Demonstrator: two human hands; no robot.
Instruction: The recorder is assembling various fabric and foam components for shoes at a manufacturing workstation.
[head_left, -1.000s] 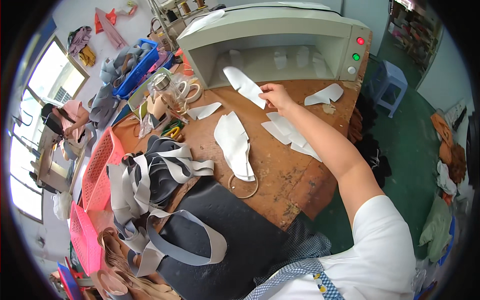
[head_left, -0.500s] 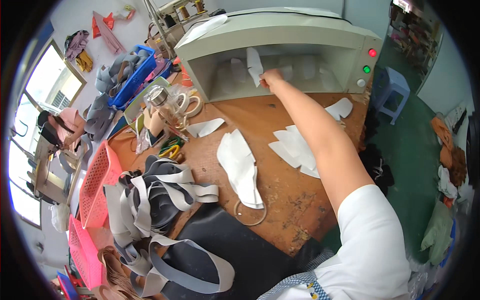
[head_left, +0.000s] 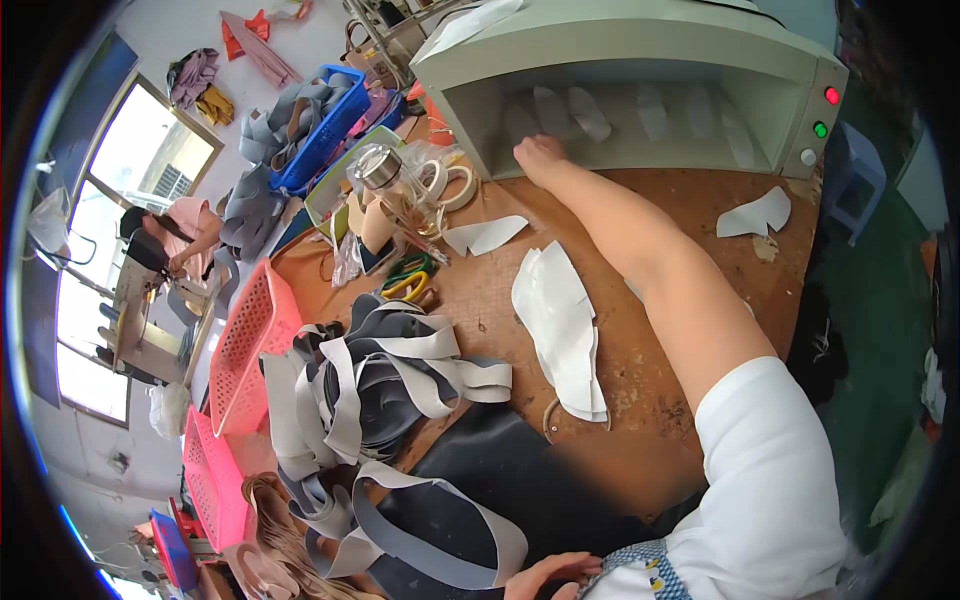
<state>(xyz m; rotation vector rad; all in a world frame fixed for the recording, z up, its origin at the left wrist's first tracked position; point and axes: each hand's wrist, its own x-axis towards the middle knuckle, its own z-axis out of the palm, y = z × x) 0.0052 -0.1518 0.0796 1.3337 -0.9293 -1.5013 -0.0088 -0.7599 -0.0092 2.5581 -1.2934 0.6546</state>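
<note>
My right hand [head_left: 540,158] reaches to the lower front edge of a pale grey-green box-shaped machine [head_left: 620,45]. Its fingers are curled closed, and what they hold, if anything, is hidden. Inside the machine, several white shaped pieces lie in a row; one white piece [head_left: 590,114] lies just beyond the hand. A stack of white cut pieces [head_left: 560,330] rests on the brown worktable [head_left: 640,390], left of my right forearm. At the lower edge my left hand [head_left: 553,577] shows in part beside my apron, fingers stretched out, with nothing seen in it.
Grey elastic-like bands [head_left: 375,375] pile up at the left over a black sheet [head_left: 480,450]. Scissors [head_left: 410,285], a glass jar [head_left: 390,180] and tape rolls [head_left: 458,188] stand behind them. Pink baskets [head_left: 250,345] line the left side; another person [head_left: 190,225] sits beyond.
My right hand has let go of a white piece, which now lies inside the machine, and has drawn left. My left hand has come into view. The whole view has shifted.
</note>
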